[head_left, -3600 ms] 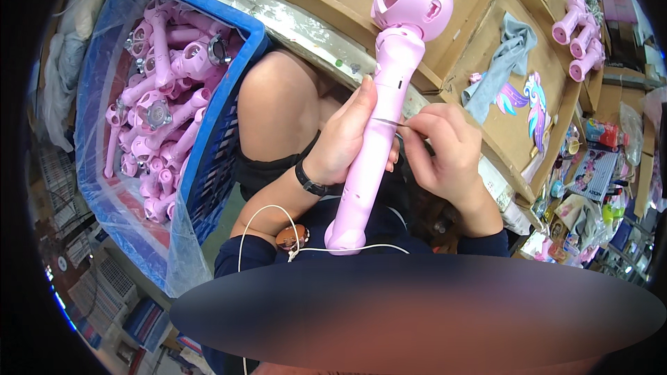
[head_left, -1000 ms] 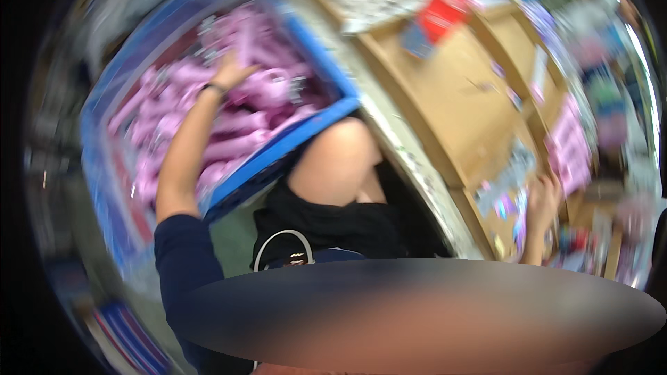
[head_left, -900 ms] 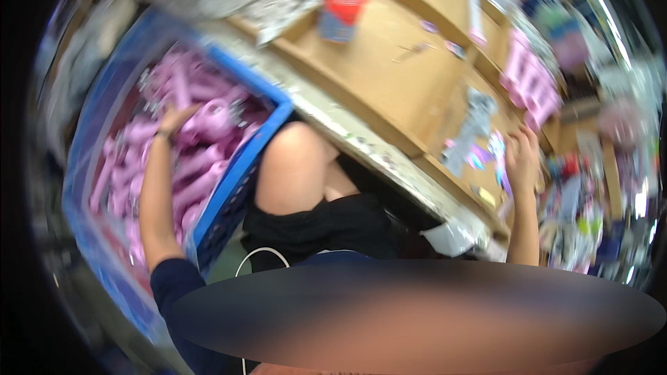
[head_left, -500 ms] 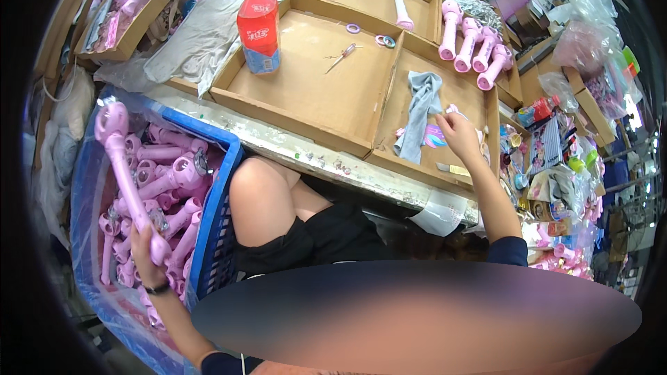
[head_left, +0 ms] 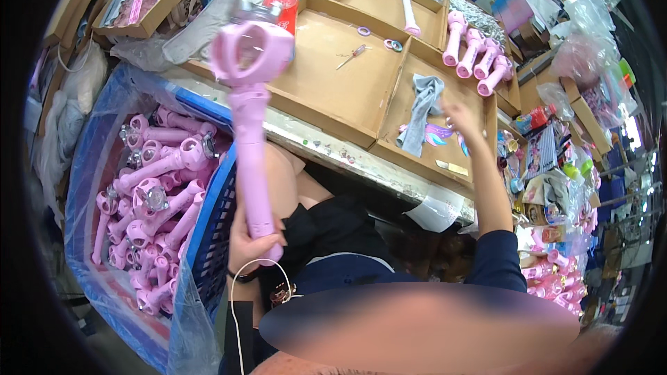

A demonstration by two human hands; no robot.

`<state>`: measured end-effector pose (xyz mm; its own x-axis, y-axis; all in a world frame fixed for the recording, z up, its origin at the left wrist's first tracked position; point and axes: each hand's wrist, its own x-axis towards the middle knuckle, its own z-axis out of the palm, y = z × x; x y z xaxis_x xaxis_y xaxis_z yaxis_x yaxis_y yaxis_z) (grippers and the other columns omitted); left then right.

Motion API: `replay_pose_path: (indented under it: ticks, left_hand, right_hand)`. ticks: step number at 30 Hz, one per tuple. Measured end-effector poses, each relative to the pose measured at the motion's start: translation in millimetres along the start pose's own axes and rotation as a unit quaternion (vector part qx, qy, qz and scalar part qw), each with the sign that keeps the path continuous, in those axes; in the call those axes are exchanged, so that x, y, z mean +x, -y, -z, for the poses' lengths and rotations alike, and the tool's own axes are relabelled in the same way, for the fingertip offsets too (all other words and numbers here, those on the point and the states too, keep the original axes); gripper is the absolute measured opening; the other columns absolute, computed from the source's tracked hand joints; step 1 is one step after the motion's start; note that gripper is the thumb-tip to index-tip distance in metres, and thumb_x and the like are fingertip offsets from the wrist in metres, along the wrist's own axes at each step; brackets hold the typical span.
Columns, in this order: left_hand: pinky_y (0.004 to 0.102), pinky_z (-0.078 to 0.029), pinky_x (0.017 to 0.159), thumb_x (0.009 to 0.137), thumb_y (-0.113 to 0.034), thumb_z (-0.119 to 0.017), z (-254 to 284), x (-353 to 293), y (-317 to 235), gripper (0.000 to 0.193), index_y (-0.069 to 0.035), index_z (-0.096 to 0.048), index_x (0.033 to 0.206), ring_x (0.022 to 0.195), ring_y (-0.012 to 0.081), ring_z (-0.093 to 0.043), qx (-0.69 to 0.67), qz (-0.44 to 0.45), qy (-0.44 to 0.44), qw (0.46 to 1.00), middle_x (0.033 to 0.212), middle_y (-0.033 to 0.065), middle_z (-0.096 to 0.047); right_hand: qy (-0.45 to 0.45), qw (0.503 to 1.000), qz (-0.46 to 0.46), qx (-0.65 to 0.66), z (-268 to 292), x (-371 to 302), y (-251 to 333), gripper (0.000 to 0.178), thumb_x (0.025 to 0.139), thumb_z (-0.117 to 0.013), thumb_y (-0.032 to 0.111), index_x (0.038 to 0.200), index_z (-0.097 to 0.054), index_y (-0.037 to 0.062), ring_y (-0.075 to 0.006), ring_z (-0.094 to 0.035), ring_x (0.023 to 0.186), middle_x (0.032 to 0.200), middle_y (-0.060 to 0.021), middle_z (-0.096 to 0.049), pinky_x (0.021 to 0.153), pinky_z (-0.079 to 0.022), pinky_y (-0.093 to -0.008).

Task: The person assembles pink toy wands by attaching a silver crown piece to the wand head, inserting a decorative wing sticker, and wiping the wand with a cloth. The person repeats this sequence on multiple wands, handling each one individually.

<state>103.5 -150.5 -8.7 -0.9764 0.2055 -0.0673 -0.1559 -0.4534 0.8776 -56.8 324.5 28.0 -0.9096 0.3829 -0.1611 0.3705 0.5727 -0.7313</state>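
Observation:
My left hand (head_left: 251,244) is closed round the lower handle of a pink toy wand (head_left: 251,142). The wand stands upright in front of me, its ring-shaped head with a clear top at the upper end. My right hand (head_left: 461,122) is over the right cardboard tray (head_left: 389,140), its fingers smeared by motion. Beside it lie a crumpled grey cloth (head_left: 421,107) and a purple-and-blue tail-shaped piece (head_left: 436,135). Whether the right fingers hold anything is unclear. Many similar pink wands (head_left: 163,198) fill a blue basket (head_left: 221,198) at my left.
Several finished-looking pink wands (head_left: 479,55) lie at the right tray's far edge. The middle tray (head_left: 326,87) holds a screwdriver (head_left: 351,57) and tape rolls (head_left: 393,45). A red-capped bottle (head_left: 283,1) stands behind the raised wand. Boxes and plastic bags (head_left: 580,48) crowd the right.
My left hand has brought the wand from over the basket rightward and upright in front of me. My right hand has lifted slightly from the tail-shaped pieces. The view has shifted a little.

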Motion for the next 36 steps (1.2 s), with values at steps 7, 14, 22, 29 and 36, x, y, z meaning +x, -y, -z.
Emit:
replay_pose_path:
  ticks: [7, 14, 22, 29, 36]
  left_hand:
    - [0.0290, -0.052, 0.059, 0.069, 0.001, -0.070, -24, -1, 13, 0.080, -0.003, -0.030, 0.138, 0.066, 0.0194, -0.062, -0.007, 0.068, 0.038, 0.997, 0.088, 0.0132, -0.059]
    - [0.0268, -0.051, 0.065, 0.076, -0.001, -0.063, -36, 6, 15, 0.076, -0.004, -0.026, 0.142, 0.074, 0.0135, -0.060, 0.042, 0.093, 0.012, 0.995, 0.092, 0.0092, -0.058]
    - [0.0268, -0.051, 0.063, 0.077, -0.002, -0.064, -57, 18, 31, 0.074, -0.005, -0.027, 0.141, 0.069, 0.0128, -0.059, 0.043, 0.130, 0.068, 0.988, 0.091, 0.0074, -0.056]
    - [0.0270, -0.051, 0.060, 0.078, -0.002, -0.067, -68, 19, 39, 0.072, -0.005, -0.029, 0.139, 0.065, 0.0166, -0.062, -0.066, 0.196, 0.108, 0.972, 0.087, 0.0087, -0.058]
    - [0.0277, -0.051, 0.060, 0.078, -0.003, -0.066, -66, 23, 44, 0.072, -0.006, -0.028, 0.139, 0.065, 0.0176, -0.063, -0.108, 0.214, 0.120, 0.963, 0.085, 0.0090, -0.058]
  right_hand:
    - [-0.042, 0.976, 0.127, 0.171, -31, 18, -26, 0.028, 0.084, -0.065, 0.027, 0.084, -0.062, -0.0004, -0.0136, -0.058, 0.064, 0.075, -0.0056, -0.061, 0.056, -0.046, -0.0279]
    - [-0.158, 0.966, 0.193, -0.063, 1, -26, 44, 0.023, 0.093, -0.053, 0.024, 0.097, -0.060, 0.0023, -0.0117, -0.059, 0.075, 0.079, -0.0057, -0.063, 0.068, -0.046, -0.0283]
    - [0.058, 0.928, 0.280, 0.239, -58, -71, 136, 0.018, 0.095, -0.052, 0.020, 0.097, -0.058, 0.0035, -0.0035, -0.046, 0.067, 0.077, 0.0037, -0.053, 0.057, -0.039, -0.0200]
    - [0.183, 0.905, 0.351, 0.154, -131, -96, 156, 0.026, 0.096, -0.051, 0.018, 0.112, -0.058, -0.0008, -0.0107, -0.057, 0.084, 0.095, -0.0030, -0.062, 0.078, -0.046, -0.0239]
    - [0.003, 0.921, 0.115, 0.373, -155, -156, 76, 0.031, 0.097, -0.050, 0.017, 0.120, -0.047, -0.0032, -0.0172, -0.057, 0.100, 0.111, -0.0105, -0.058, 0.088, -0.046, -0.0319]
